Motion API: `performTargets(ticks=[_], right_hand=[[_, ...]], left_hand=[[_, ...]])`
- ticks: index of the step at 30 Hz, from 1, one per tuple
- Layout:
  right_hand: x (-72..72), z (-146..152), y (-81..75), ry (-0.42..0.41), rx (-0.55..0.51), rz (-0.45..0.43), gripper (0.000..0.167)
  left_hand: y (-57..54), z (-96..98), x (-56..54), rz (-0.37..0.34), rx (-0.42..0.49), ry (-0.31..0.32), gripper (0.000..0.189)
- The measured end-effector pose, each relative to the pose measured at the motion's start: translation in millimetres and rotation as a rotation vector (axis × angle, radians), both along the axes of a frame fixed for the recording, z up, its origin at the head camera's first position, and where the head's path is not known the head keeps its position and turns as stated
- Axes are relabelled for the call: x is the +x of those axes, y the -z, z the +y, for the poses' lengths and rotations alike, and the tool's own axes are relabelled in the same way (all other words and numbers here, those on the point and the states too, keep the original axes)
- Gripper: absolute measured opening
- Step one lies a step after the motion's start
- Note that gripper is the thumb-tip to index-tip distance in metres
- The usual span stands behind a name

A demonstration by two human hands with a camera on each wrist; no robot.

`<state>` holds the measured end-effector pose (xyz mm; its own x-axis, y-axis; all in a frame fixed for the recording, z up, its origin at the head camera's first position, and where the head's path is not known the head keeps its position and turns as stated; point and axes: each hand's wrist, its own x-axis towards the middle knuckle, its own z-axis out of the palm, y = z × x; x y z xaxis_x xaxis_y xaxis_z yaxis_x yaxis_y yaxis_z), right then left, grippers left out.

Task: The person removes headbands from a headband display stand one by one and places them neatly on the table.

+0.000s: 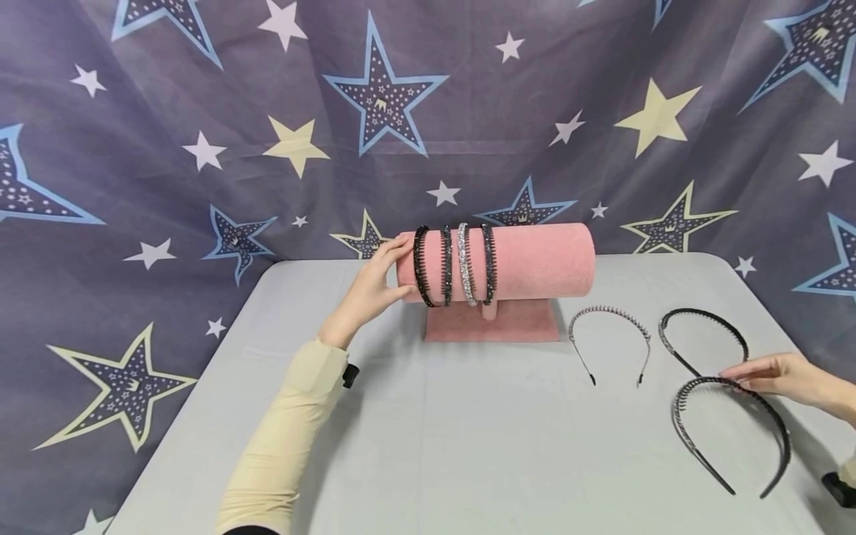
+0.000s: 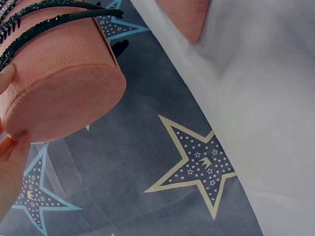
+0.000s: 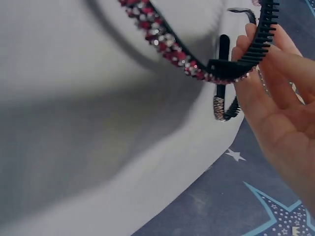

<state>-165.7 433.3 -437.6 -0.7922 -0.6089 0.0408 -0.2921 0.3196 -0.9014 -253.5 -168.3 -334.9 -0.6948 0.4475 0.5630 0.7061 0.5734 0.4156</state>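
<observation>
My left hand (image 1: 366, 291) grips the left end of a pink padded headband stand (image 1: 542, 260), fingers over the top and thumb lower on the front. Several black and silver glittery headbands, including a silver one (image 1: 465, 264), sit around the roll's left half. At the right, my right hand (image 1: 796, 379) pinches a toothed black headband (image 1: 781, 423) near the top of its arch, its ends pointing toward me. Red and clear stones (image 3: 165, 44) cover part of that band in the right wrist view.
Behind the held band lies another black headband (image 1: 725, 319) on the white table (image 1: 495, 438). A thinner headband (image 1: 608, 309) lies to its left, in front of the stand's pink base (image 1: 521, 323). A star-patterned dark curtain (image 1: 468, 156) hangs behind the table.
</observation>
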Motion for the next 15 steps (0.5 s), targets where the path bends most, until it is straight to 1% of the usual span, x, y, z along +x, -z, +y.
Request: performTargets(ticks=[4,9,15], right_hand=[[1.1,0.9,4.4,0.052,0.056,-0.027,0.044],[1.6,1.0,8.9,0.076,0.092,-0.046,0.040],[1.5,0.2,11.3,0.055,0.049,-0.044,0.042]], left_hand=[[-0.2,-0.2,-0.1,0.003,0.004,0.007,0.063],[-0.1,-0.3,-0.1,0.001,0.006,0.010,0.063],[0.1,-1.0,0.2,-0.003,0.004,0.006,0.063]])
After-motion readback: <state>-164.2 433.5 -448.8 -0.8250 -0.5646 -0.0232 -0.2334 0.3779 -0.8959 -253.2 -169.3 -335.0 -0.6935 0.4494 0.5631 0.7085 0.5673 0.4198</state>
